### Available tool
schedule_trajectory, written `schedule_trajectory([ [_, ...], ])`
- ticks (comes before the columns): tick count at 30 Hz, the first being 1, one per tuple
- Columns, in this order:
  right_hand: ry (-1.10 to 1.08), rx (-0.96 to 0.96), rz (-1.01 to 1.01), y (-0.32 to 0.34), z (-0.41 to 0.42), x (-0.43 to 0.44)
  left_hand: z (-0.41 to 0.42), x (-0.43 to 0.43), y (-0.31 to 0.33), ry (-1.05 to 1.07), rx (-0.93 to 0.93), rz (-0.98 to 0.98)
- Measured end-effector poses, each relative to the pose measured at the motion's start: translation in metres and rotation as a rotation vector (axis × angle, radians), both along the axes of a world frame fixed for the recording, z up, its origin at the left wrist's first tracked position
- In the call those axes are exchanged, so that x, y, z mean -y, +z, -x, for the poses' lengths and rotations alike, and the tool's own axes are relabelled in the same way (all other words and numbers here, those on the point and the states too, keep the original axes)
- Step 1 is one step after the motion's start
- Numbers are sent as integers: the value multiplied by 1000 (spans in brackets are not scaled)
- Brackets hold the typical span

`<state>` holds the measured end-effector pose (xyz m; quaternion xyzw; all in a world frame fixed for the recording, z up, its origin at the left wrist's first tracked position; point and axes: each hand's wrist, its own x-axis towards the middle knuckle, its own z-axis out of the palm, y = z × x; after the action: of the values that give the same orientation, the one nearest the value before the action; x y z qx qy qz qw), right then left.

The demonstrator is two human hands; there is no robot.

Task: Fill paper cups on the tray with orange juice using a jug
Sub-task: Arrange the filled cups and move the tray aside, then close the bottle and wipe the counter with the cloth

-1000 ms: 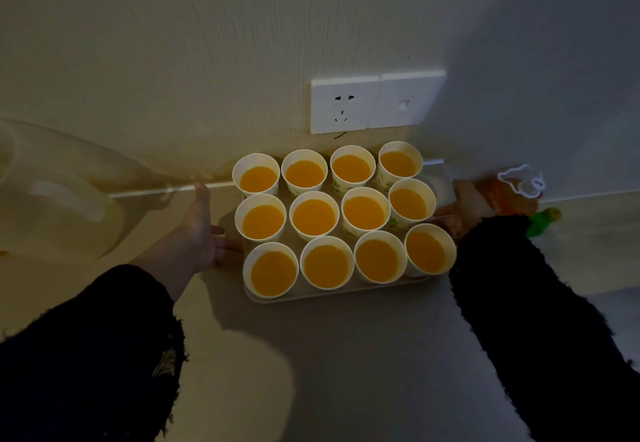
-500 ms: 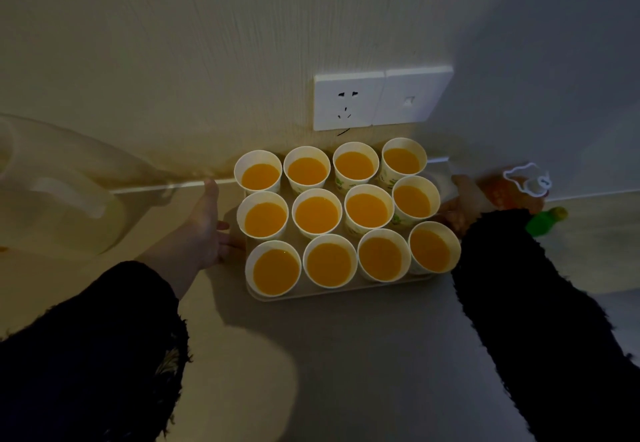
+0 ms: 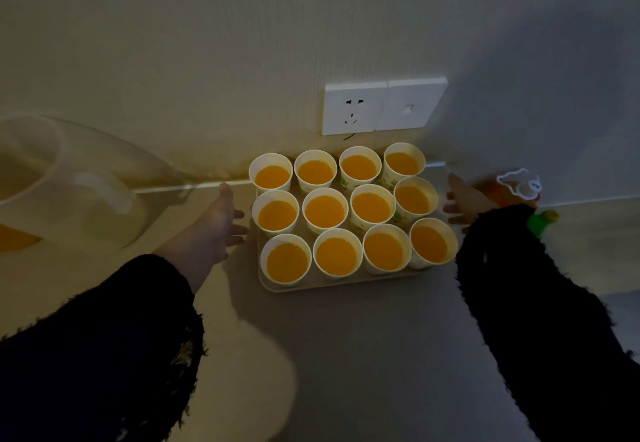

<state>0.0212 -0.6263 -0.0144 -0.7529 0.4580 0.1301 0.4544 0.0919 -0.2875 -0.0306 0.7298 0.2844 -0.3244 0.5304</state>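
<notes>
left hand (image 3: pixel 214 230) fingers released, beside tray (image 3: pixel 332 285) | right hand (image 3: pixel 465 199) fingers released, opposite side | paper cups (image 3: pixel 325 211) all full

Tray (image 3: pixel 277 288): twelve paper cups (image 3: pixel 325 212) of orange juice; left hand (image 3: pixel 211 230), right hand (image 3: pixel 464 201) flanking; jug (image 3: pixel 69 192) left.

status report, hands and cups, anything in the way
Hands open: left hand left of the tray, right hand right of it. All twelve paper cups hold juice. The jug sits off left, nothing blocking.
</notes>
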Motion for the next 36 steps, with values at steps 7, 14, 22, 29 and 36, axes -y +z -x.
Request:
schedule_trajectory([
  [7,333,157,446,39,-2,-39,16,-25,32,-5,167,62],
  [14,505,296,528,67,-6,-118,42,-70,58,-41,231,162],
  [22,517,408,534,95,-1,-247,65,-164,85,-122,348,192],
  [29,589,439,447,91,18,-389,87,-271,89,-223,299,149],
  [36,679,417,291,70,48,-506,100,-364,80,-226,206,96],
])
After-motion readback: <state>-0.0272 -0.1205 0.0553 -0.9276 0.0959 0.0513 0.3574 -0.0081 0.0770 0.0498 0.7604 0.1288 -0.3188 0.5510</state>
